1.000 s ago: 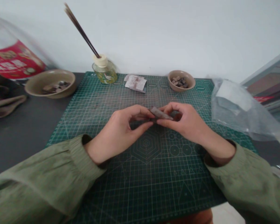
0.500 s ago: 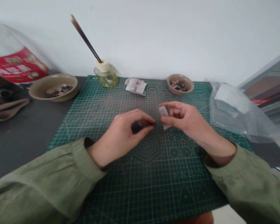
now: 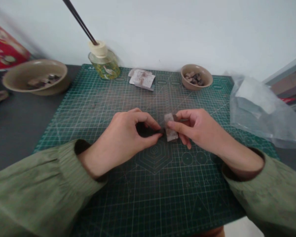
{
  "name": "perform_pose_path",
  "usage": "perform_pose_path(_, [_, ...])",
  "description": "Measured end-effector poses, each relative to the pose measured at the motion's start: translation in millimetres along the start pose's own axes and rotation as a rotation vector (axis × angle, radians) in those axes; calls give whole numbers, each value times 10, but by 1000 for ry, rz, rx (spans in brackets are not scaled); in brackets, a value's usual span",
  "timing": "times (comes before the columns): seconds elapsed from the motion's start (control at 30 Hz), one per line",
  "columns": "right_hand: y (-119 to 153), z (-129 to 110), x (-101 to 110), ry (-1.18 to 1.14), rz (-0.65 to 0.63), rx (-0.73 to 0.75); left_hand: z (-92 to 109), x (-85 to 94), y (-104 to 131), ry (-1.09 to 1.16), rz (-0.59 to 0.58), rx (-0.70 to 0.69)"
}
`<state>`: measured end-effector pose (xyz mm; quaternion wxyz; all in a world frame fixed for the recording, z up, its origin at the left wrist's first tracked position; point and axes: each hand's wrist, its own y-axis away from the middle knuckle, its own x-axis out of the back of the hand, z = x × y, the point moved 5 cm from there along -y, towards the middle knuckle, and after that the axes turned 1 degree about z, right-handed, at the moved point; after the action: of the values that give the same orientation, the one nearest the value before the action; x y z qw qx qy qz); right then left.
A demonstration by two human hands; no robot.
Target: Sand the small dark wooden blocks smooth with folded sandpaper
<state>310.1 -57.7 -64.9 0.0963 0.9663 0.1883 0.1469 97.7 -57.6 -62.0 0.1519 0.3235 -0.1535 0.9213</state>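
Over the middle of the green cutting mat [image 3: 148, 184], my left hand [image 3: 128, 138] pinches a small dark piece [image 3: 162, 131] between thumb and fingertips. Facing it, my right hand [image 3: 197, 131] grips a small greyish-white strip [image 3: 171, 130], with the thumb on its front and the fingers behind. The dark piece is at the strip's left edge; whether they touch is unclear. Farther back on the mat lie stained white pieces [image 3: 142, 79] in a small pile, and a small tan bowl [image 3: 206, 79] holds several brown and dark chunks.
A larger tan bowl [image 3: 37, 87] with chunks stands at the left on the dark tabletop [image 3: 12, 131], near a red bag [image 3: 5, 46]. A reed diffuser bottle [image 3: 106, 67] stands at the mat's back left. A clear plastic bag [image 3: 263, 108] lies at the right.
The camera view has shifted, with the back objects now higher in the picture. My right hand has brought the strip left and more upright, close against the dark piece.
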Motion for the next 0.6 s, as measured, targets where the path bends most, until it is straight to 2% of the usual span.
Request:
perform_pose_path(0.13, [3, -3, -18, -57, 23, -20, -7, -13, 4, 4, -6, -4])
perform_pose_path(0.33, [7, -18, -50, -27, 10, -18, 12, -12, 1, 15, -13, -4])
perform_pose_path(0.6, [21, -73, -94, -34, 58, 1, 16, -15, 9, 25, -3, 30])
